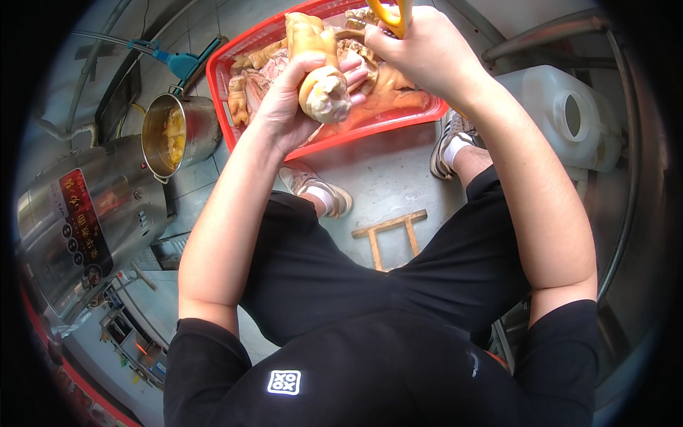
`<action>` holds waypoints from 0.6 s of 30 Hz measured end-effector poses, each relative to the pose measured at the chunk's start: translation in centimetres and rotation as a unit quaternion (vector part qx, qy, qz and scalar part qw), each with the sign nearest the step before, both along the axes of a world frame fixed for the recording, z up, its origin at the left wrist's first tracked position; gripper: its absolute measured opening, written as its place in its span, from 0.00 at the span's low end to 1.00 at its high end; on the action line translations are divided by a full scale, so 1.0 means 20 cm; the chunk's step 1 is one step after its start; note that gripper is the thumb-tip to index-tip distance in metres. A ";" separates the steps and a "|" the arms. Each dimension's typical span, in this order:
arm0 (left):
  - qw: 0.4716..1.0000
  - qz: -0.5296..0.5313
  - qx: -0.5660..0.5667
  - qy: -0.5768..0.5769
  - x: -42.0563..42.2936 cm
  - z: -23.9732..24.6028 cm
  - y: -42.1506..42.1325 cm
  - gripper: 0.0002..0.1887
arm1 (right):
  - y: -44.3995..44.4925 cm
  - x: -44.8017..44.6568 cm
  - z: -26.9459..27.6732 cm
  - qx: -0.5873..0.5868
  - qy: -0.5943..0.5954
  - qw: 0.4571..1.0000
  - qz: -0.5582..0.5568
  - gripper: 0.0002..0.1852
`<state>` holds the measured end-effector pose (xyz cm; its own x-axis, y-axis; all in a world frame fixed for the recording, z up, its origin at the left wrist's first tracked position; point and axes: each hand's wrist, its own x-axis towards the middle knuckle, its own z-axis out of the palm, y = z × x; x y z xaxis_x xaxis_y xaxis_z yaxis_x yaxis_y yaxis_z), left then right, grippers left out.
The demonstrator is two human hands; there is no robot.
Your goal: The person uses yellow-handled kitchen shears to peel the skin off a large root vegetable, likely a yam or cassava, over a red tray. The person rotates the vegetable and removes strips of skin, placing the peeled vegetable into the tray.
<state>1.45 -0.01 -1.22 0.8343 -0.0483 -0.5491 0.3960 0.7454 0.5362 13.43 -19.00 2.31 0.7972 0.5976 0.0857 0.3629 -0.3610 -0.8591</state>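
Note:
My left hand (288, 101) grips a pig's trotter (315, 40) around its middle, the pale cut end facing me and the thumb on top. My right hand (437, 50) holds a tool by its yellow loop handle (392, 18), which looks like scissors; its blades are hidden or out of the picture. Both hands are over a red plastic basket (219, 80). Inside it lie several trotters and meat pieces, among them a small trotter (237, 101) at the left and a smooth orange-brown piece (395, 85) at the right.
A steel pot (205, 128) with yellowish contents stands left of the basket, beside a large stainless-steel cylinder (133, 192) bearing writing. Behind is a teal squeegee or mop head (184, 66). A white plastic jerrycan (539, 101) is at the right. A wooden frame (392, 223) lies between my legs.

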 end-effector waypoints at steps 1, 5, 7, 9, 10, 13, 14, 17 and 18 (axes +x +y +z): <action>1.000 -0.004 -0.005 -0.008 0.00 0.00 0.00 0.34 | -0.01 0.00 0.02 -0.039 -0.011 0.999 0.005 0.25; 0.995 -0.078 0.066 -0.018 0.00 0.01 0.02 0.31 | -0.04 0.01 0.06 -0.046 0.126 0.990 0.054 0.25; 0.979 -0.134 0.132 -0.071 -0.01 0.01 0.02 0.33 | -0.04 0.02 0.06 -0.024 0.054 0.997 0.052 0.26; 0.966 -0.165 0.176 -0.096 -0.01 0.02 0.01 0.33 | -0.02 0.01 0.03 -0.046 -0.141 0.988 0.029 0.25; 0.950 -0.172 0.218 -0.140 -0.02 0.02 0.01 0.34 | 0.00 0.01 0.02 -0.054 -0.187 0.981 0.026 0.23; 0.917 -0.141 0.341 -0.152 -0.01 0.03 0.00 0.36 | -0.02 0.00 0.00 -0.062 -0.012 0.995 0.075 0.15; 0.901 -0.134 0.382 -0.158 0.00 0.03 0.01 0.38 | -0.02 0.00 0.00 -0.064 0.048 0.993 0.092 0.13; 0.884 -0.134 0.409 -0.182 0.01 0.01 0.01 0.37 | -0.03 -0.01 0.02 -0.071 0.088 0.986 0.119 0.12; 0.880 -0.137 0.422 -0.172 0.01 0.01 0.02 0.36 | -0.03 -0.02 0.03 -0.046 0.079 0.986 0.139 0.12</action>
<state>1.61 0.35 -1.05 0.9787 0.0296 -0.2030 0.2046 -0.0734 0.9761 13.12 -19.62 2.85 0.6003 0.7946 -0.0912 0.3239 -0.3458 -0.8806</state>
